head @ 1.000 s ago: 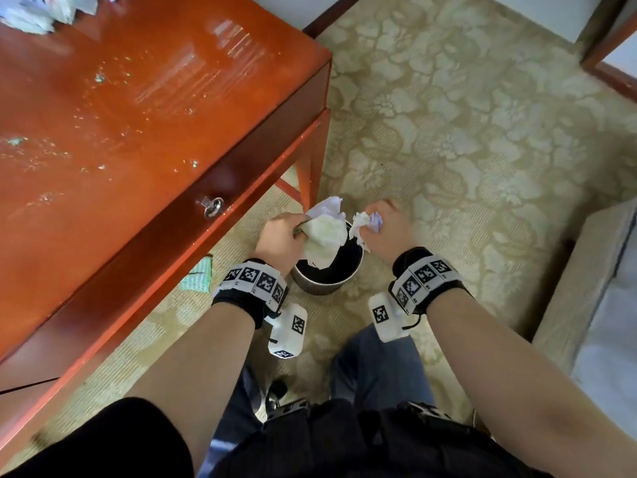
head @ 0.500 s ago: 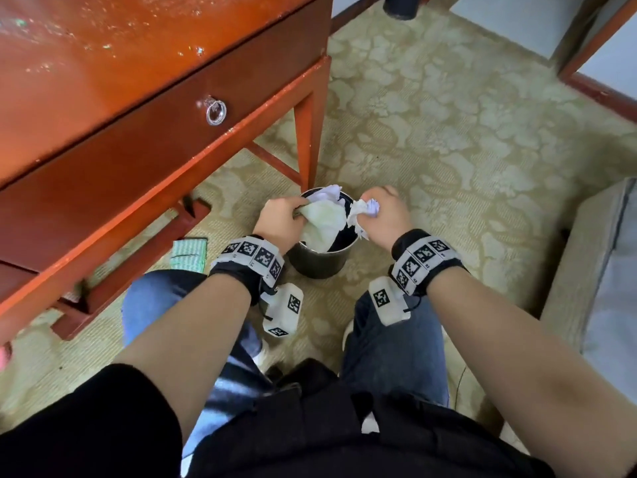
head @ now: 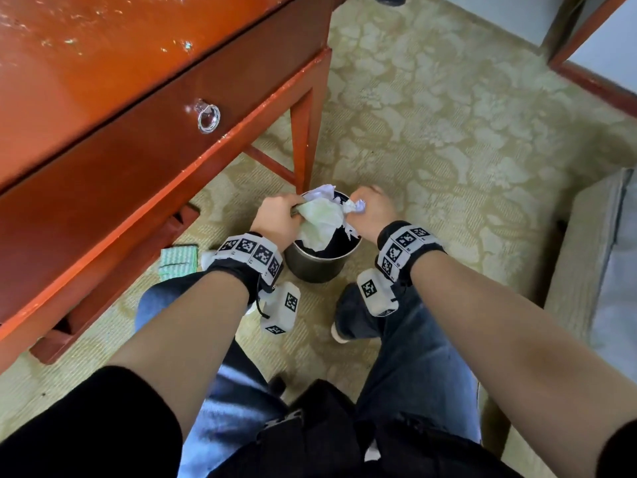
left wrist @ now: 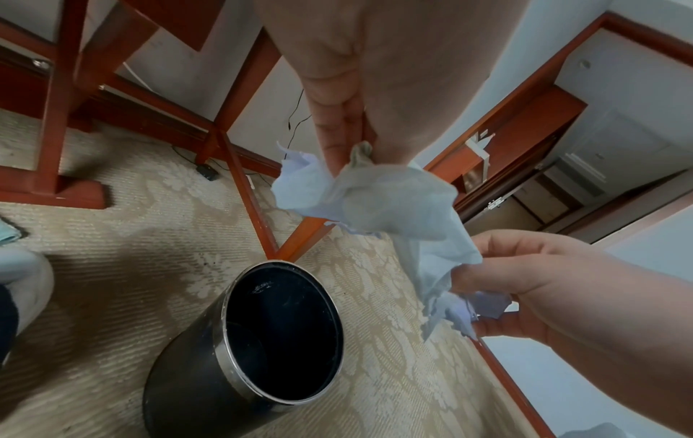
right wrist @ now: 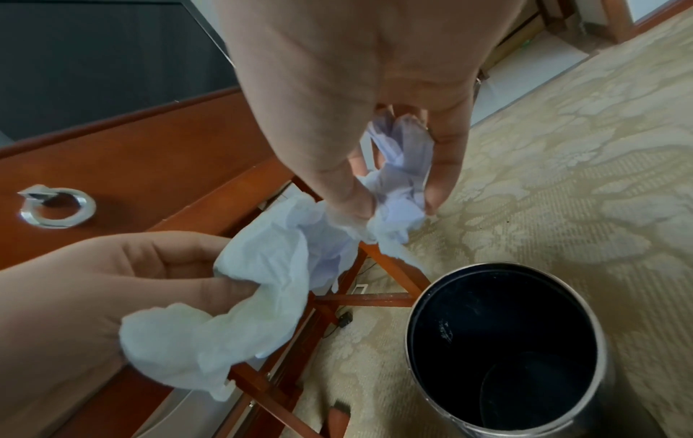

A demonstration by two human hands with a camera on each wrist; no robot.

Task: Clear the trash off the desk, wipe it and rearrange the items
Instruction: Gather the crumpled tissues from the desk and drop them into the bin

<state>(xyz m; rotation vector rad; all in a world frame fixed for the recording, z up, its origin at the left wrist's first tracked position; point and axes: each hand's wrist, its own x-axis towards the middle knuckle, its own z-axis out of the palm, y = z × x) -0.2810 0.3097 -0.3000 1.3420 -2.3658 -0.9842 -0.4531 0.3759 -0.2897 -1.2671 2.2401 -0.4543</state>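
Both hands, left hand [head: 275, 215] and right hand [head: 370, 210], pinch crumpled tissues [head: 319, 219] above the bin [head: 319, 262]; trash-clearing step; next, fingers must release.

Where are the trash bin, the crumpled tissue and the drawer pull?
trash bin [head: 315, 267]: head view, outer front wall.
crumpled tissue [head: 319, 217]: head view, middle of the wad over the bin.
drawer pull [head: 208, 116]: head view, on the metal ring.

Crumpled tissue [left wrist: 390, 204] pinched between left hand [left wrist: 375, 74] and right hand [left wrist: 555, 284], above bin [left wrist: 225, 385].
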